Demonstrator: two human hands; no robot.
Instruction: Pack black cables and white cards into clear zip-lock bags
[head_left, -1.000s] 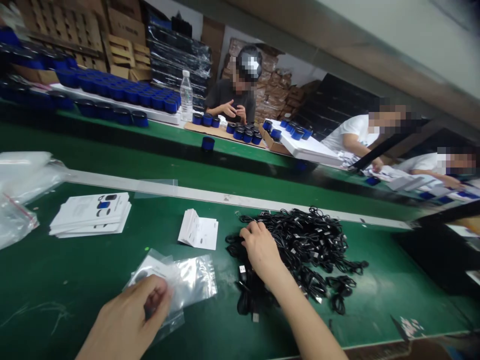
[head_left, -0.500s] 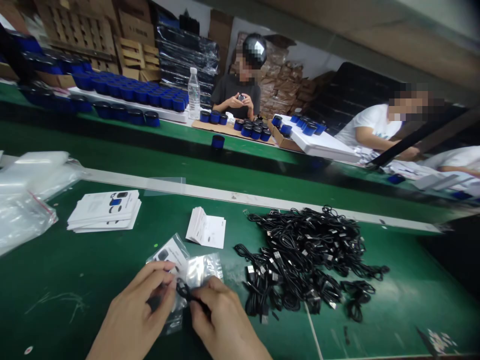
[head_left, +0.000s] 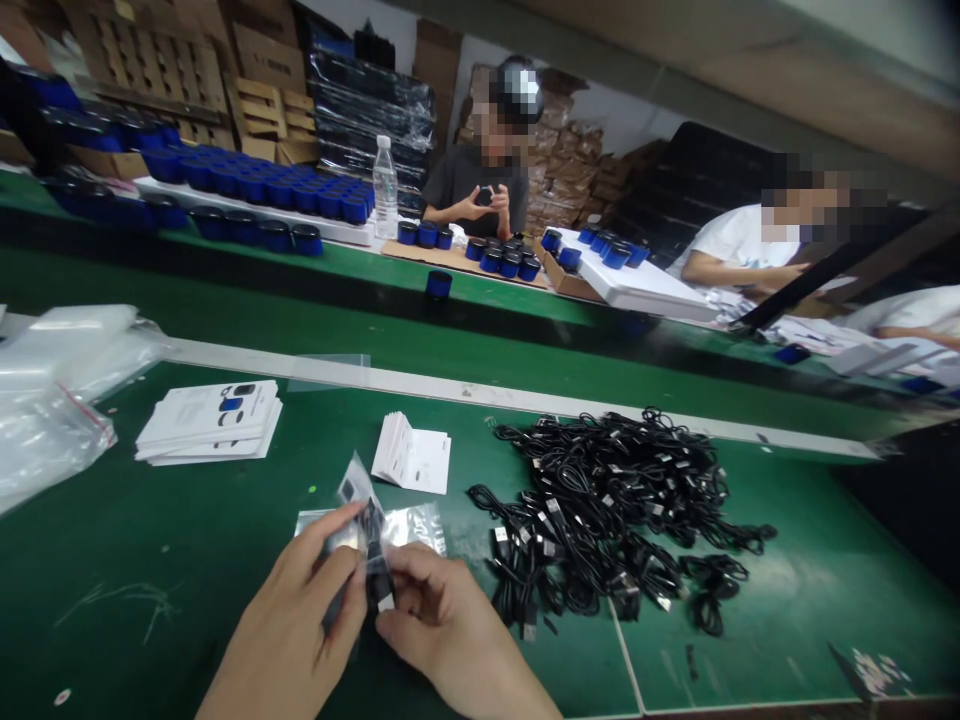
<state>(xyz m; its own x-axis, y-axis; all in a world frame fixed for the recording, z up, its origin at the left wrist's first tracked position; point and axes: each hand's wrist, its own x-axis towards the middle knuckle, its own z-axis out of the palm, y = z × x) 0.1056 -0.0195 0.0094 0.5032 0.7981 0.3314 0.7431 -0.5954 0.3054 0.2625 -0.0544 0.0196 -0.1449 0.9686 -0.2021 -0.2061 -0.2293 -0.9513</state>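
Note:
Near the bottom middle, my left hand (head_left: 319, 590) is closed on a clear plastic bag (head_left: 358, 482) that has a printed card in it. A black cable (head_left: 377, 560) lies along the bag's opening, partly within the plastic. My right hand (head_left: 431, 605) pinches the cable and the bag's edge, with a metal plug showing between the hands. Behind my hands another clear bag (head_left: 424, 525) lies flat on the green table. A large heap of black cables (head_left: 615, 500) is right of my right hand.
White printed cards (head_left: 206, 425), a folded leaflet stack (head_left: 412, 455) and plastic bags (head_left: 52, 390) lie on the table (head_left: 225, 550). Beyond a raised ledge are blue jars (head_left: 277, 190), a bottle (head_left: 385, 190) and people working.
The cable has turned from across the bag to lengthwise along it. The held bag has been raised and tilted more upright, and both hands have shifted slightly.

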